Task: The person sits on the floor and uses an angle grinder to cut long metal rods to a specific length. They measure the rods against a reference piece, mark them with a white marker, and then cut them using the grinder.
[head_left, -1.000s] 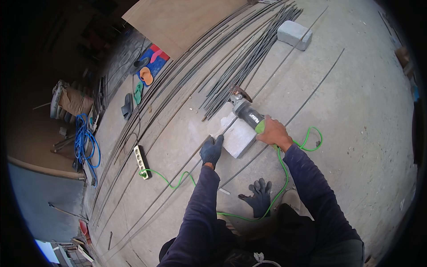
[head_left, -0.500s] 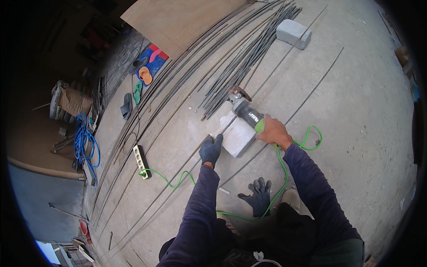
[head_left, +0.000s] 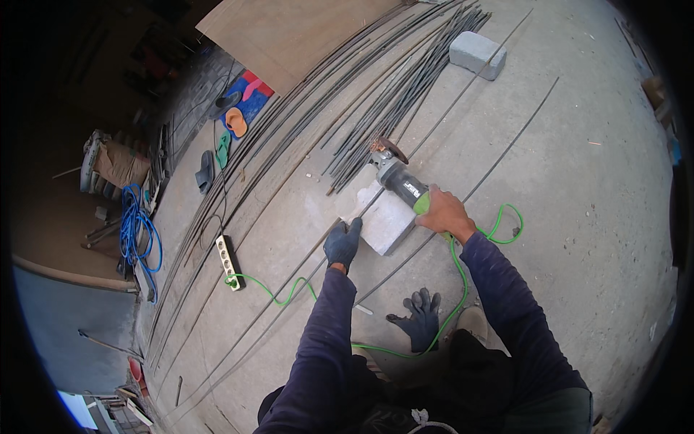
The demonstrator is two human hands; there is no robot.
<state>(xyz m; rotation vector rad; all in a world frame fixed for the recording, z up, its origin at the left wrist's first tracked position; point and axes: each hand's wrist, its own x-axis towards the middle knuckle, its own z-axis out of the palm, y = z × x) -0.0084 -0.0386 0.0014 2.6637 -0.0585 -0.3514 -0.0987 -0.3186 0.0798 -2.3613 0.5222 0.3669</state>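
Observation:
My right hand [head_left: 444, 214], bare, is wrapped round the rear of an angle grinder [head_left: 402, 182] with a green and dark body. Its disc [head_left: 392, 150] meets a thin steel rod [head_left: 372, 202], and orange sparks glow beside it. In a dark glove, my left hand [head_left: 342, 244] grips that rod just short of a pale concrete block [head_left: 390, 226]. The rod crosses this block and a second grey block [head_left: 473, 52] farther off. An unworn dark glove [head_left: 419, 320] lies by my feet. The exact contact point is too small to make out.
A bundle of steel rods [head_left: 405, 94] lies beyond the grinder, with long rods curving leftward. The green cord [head_left: 463, 278] loops past my right hand and feet. Left are a power strip [head_left: 230, 264], sandals [head_left: 206, 172] and a blue hose [head_left: 137, 228]. A wooden board [head_left: 289, 36] stands behind.
Orange sparks now show brighter at the disc, and a small orange streak appears on the floor at far right. Both hands and the grinder hold nearly the same place.

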